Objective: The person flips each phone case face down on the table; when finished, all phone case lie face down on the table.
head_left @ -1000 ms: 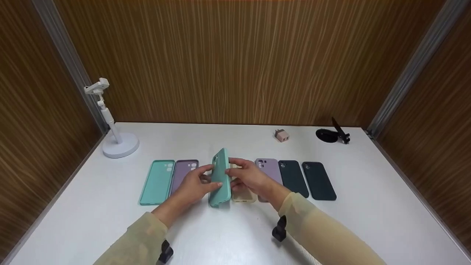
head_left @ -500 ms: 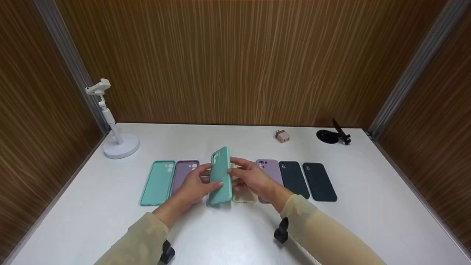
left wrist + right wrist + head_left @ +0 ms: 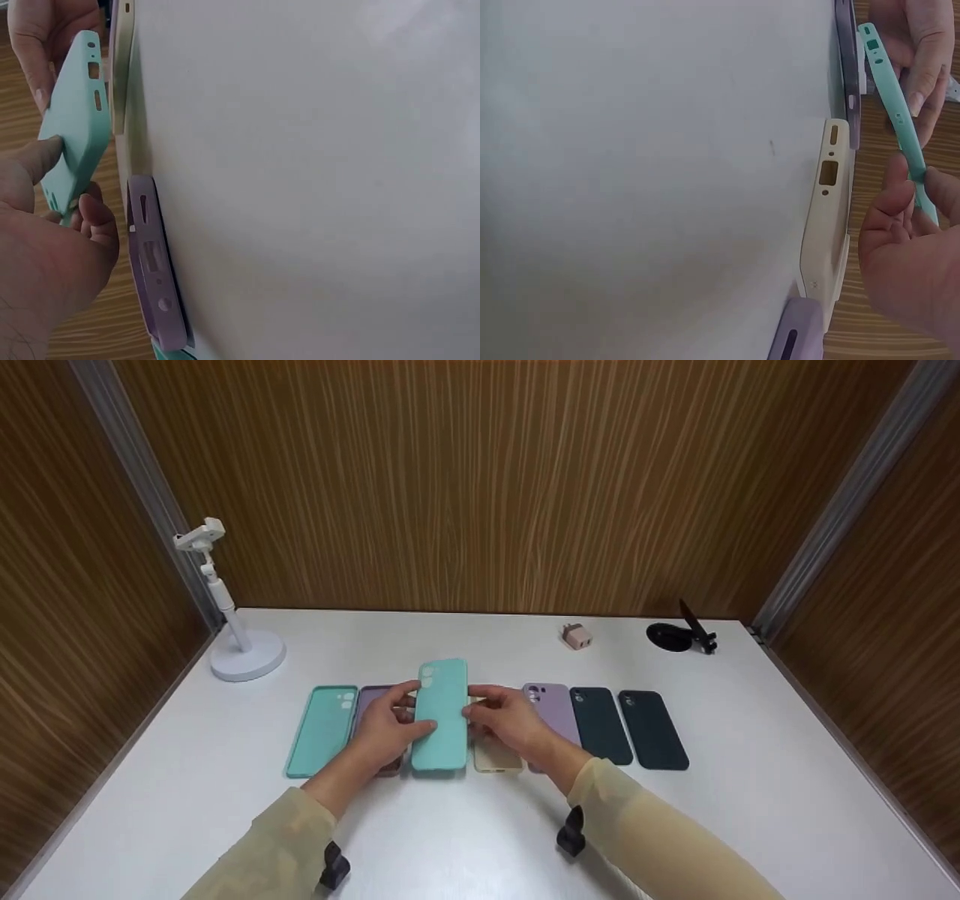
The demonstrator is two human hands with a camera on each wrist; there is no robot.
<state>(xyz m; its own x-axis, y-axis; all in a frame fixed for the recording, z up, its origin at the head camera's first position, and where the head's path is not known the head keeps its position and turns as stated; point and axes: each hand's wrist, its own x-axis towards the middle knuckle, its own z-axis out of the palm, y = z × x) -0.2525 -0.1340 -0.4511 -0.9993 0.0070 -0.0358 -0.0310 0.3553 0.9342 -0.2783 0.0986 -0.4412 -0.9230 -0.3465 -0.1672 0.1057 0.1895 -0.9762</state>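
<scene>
A mint-green phone case [image 3: 442, 735] is held up above the table, its outer back toward the head camera and its camera cutouts at top left. My left hand [image 3: 382, 731] grips its left edge, thumb lying across the back. At the opposite edge, my right hand [image 3: 517, 724] pinches the case between thumb and fingers. The left wrist view shows the port holes in the case's [image 3: 79, 112] bottom rim. Left of it lie a purple case [image 3: 369, 699], partly covered by my left hand, and another mint-green case [image 3: 322, 735]. A cream case [image 3: 497, 759] sits under my right hand.
Rightward in the row are a lilac case [image 3: 553, 709] and two dark cases [image 3: 602, 727]. Behind stand a white phone stand [image 3: 246, 656] at left, a pink charger plug [image 3: 577, 637] and a black stand [image 3: 670, 637]. Wood-grain panels [image 3: 480, 495] enclose the table [image 3: 480, 840].
The held mint-green case has turned from a slanted, nearly edge-on pose to face the head camera, shifting slightly left. My left hand has moved a little left with it; the right hand stays nearly in place.
</scene>
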